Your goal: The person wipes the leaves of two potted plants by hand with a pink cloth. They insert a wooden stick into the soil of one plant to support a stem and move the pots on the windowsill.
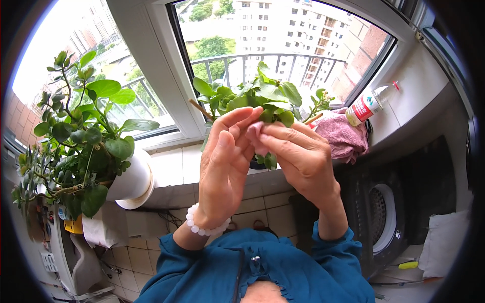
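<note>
A leafy potted plant (269, 91) stands on the windowsill right before me, and both my hands are among its lower leaves. My right hand (303, 159) pinches a small pink cloth (256, 138) between thumb and fingers. Facing it, my left hand (225, 159) is raised with the palm turned right and the fingers slightly curved beside the leaves. Whether its fingertips hold a leaf is hidden. White round beads form a bracelet (206, 223) on my left wrist. Most of the plant's pot is hidden behind my hands.
To the left, a bushy plant (87, 144) grows in a white pot (132, 178) on the tiled sill (168, 163). A crumpled pink towel (343, 136) lies at right beside a leaning plastic bottle (363, 108). Below right is a black washing machine (379, 219). The window (265, 34) is behind the plants.
</note>
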A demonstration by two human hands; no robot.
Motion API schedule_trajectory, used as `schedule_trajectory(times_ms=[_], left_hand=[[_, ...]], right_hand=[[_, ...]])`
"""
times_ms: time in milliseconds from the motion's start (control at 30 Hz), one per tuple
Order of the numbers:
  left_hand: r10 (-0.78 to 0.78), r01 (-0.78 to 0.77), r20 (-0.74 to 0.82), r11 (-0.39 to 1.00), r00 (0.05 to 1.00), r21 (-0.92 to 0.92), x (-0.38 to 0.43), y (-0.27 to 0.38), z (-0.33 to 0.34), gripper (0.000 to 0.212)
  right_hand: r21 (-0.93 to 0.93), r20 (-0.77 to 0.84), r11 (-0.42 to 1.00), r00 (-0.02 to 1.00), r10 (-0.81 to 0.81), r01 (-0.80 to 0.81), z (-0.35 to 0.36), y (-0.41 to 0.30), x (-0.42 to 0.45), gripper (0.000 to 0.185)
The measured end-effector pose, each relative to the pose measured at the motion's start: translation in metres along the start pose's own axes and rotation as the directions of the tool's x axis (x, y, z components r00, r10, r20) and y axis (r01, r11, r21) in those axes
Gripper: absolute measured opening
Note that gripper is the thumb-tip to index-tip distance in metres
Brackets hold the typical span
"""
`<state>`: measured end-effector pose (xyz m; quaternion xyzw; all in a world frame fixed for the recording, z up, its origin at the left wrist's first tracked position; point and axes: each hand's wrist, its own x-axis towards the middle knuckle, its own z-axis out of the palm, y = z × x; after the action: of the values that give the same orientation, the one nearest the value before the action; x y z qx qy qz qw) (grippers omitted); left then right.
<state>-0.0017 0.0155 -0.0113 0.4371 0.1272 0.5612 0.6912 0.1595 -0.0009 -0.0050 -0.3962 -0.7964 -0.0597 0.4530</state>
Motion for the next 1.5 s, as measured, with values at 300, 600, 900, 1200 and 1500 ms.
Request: schedule_trajectory(times_ms=[300,600,900,1200,1500], left_hand=[[0.294,-0.290,0.031,0.908,0.955,0.301,-0.029,0.009,-0.032,0.060],[0.191,-0.191,0.038,0.901,0.981,0.389,-0.011,0.007,-0.033,0.048],[0.145,-0.178,0.105,0.859,0.984,0.480,0.004,0.005,-0.035,0.047],[0.119,-0.131,0.056,0.873,0.991,0.470,0.002,0.004,-0.038,0.044],[0.076,-0.099,0.077,0.926,0.994,0.365,0.001,0.010,-0.042,0.049]], right_hand=[[0.030,-0.247,0.995,0.964,0.097,-0.092,-0.026,-0.018,0.000,0.023],[-0.178,-0.242,0.983,0.970,-0.008,-0.036,0.006,-0.024,0.026,0.019],[-0.449,0.009,0.893,1.000,0.006,-0.001,0.033,-0.023,0.036,0.020],[-0.506,0.184,0.859,0.983,0.014,0.082,0.015,-0.023,0.034,0.015],[-0.577,0.261,0.812,0.962,0.082,0.087,0.024,-0.021,0.031,0.005]])
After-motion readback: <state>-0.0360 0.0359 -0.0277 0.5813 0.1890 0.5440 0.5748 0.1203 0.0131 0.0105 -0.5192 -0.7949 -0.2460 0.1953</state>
